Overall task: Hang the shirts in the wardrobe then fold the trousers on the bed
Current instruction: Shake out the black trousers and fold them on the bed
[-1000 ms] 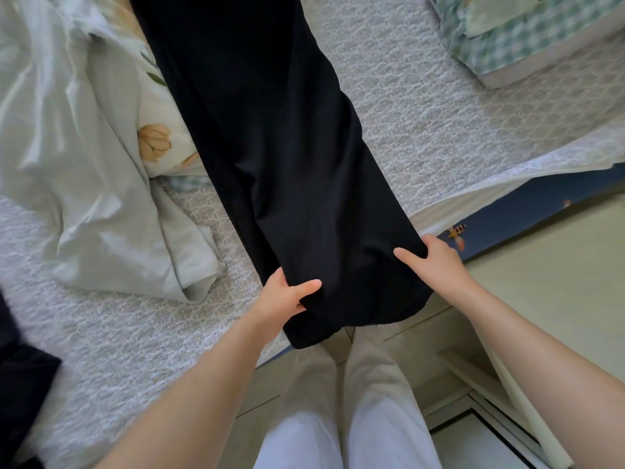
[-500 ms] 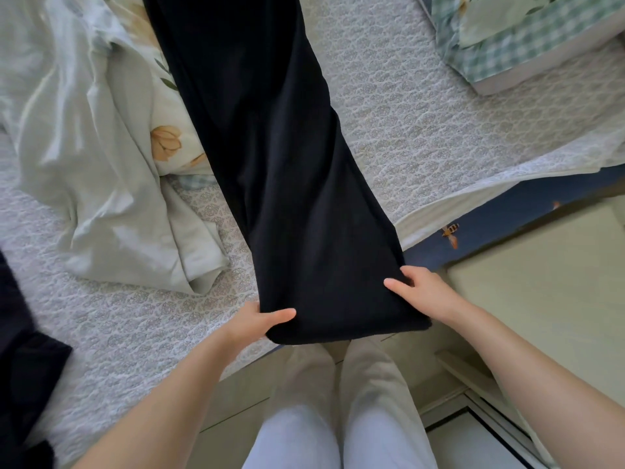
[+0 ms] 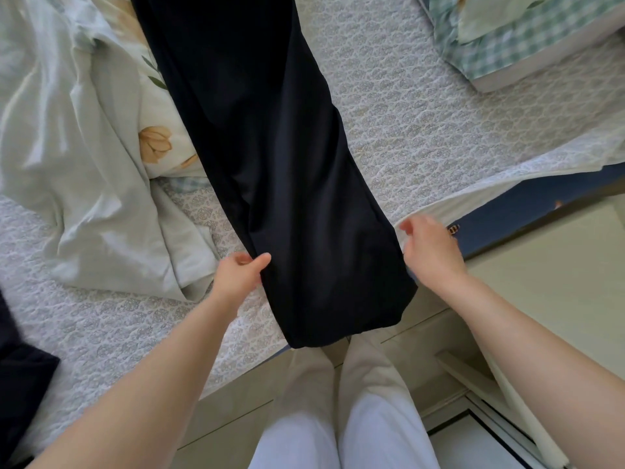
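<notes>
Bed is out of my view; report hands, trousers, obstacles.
Left hand pinches long black cloth trousers at left edge. Right hand beside right edge, grip unclear. Crumpled pale green sheet close left.

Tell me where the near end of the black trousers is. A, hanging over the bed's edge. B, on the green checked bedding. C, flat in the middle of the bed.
A: the black trousers run down the bed and their near end hangs past its edge, above the person's legs.
</notes>
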Demonstrator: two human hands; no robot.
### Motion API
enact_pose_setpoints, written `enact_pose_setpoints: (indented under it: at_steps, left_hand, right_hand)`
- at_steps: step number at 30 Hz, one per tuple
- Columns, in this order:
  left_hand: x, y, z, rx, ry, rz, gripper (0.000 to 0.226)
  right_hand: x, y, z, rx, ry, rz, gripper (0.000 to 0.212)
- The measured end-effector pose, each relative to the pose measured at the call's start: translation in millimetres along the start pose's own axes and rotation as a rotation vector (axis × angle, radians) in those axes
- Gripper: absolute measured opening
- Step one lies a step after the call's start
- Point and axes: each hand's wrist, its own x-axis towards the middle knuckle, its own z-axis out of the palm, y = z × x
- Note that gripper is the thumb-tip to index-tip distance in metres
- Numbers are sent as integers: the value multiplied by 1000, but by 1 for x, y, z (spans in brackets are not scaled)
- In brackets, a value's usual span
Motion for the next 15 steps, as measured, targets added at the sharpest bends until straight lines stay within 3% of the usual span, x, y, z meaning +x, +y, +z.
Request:
enact_pose_setpoints:
  at_steps: [2,4,8,12,15]
  left_hand:
    - [13,12,1,-157,-6,-45,21]
    - [20,18,4,-266,-80,-102,33]
    - [10,4,22,-203,-298,-168,50]
    - [-5,-9,26,-103,-381,-156,62]
    - [-20,-4,14,-194,-585,-168,55]
  right_hand:
    - [18,-11,-4,38,-4,-116,36]
    - [34,-18,-2,49,-145,-109,41]
    - [46,-16,5,-172,-364,-31,51]
    - [41,11,7,-158,-655,39,90]
    - [29,39,7,-44,-945,165,116]
